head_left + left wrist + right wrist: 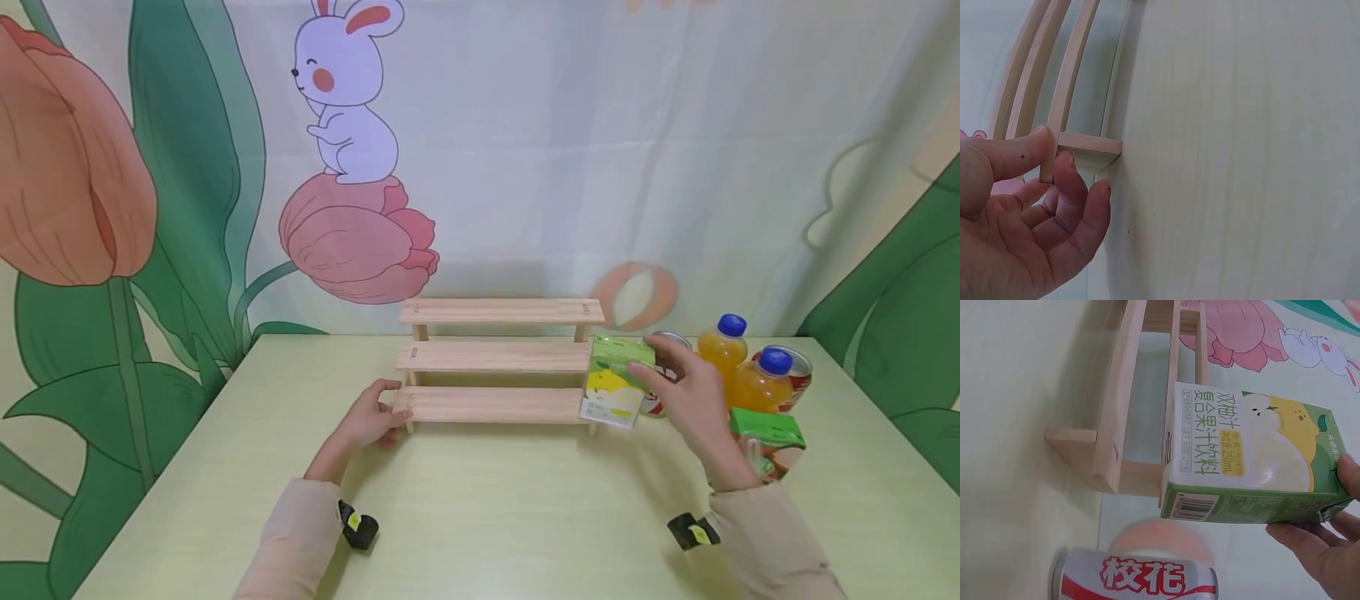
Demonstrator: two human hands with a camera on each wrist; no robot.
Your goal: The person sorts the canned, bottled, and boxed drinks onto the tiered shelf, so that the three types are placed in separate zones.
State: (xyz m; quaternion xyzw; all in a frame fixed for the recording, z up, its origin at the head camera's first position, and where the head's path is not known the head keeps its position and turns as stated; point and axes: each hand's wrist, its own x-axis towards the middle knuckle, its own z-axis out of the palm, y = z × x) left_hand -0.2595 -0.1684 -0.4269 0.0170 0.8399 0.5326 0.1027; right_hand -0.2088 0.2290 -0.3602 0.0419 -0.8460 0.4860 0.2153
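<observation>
Juice carton [618,382]: green and yellow, at the right end of the wooden rack [495,405]; whether it touches, I cannot tell
Right hand [693,387]: pinches the carton's upper end
Left hand [371,414]: grips the lowest shelf's left end
Surface [487,517]: carries the three-step rack
Right side: orange drink bottles [761,383], cans [1141,578], green-topped box [767,429]

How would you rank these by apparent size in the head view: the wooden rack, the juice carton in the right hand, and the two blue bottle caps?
1. Wooden rack
2. Juice carton
3. Front blue cap and rear blue cap: too alike to rank; nearness may explain any difference.
</observation>
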